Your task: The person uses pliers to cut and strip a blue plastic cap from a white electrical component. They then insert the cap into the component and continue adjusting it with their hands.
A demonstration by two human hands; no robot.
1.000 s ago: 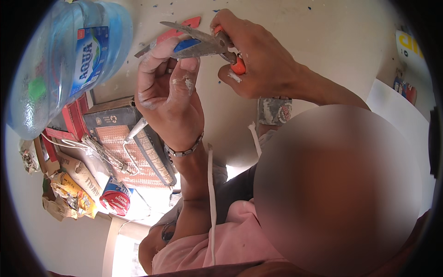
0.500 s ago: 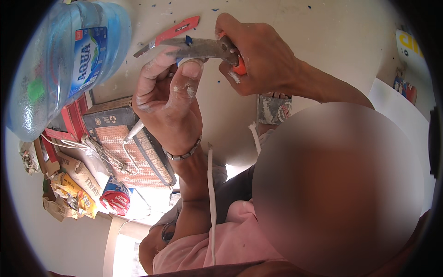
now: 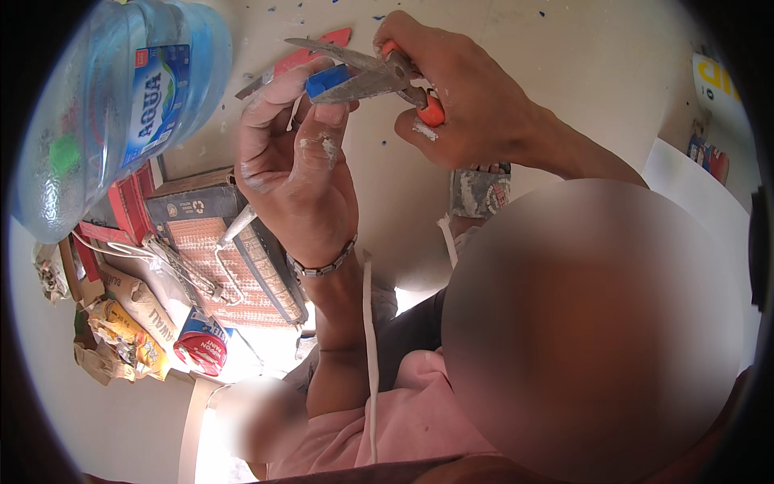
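exposure: bright, blown white lower left | glare: highlights on bottle (image 3: pixel 113 121) | optics: fisheye, bowed edges, black rim | blur: two round patches, low; scissors (image 3: pixel 371 83) sharp

The little piece (image 3: pixel 326 80) is blue, the scissors (image 3: pixel 393 75) have grey blades (image 3: pixel 364 86) and orange handles (image 3: pixel 433 111), the bottle (image 3: pixel 97 105) is pale blue, the shirt (image 3: pixel 415 407) is pink, and the string (image 3: pixel 370 347) is white.

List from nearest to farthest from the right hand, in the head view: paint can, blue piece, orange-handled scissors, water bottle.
1. Orange-handled scissors: gripped in the right hand.
2. Blue piece: left of that hand.
3. Water bottle: upper left.
4. Paint can: lower left.
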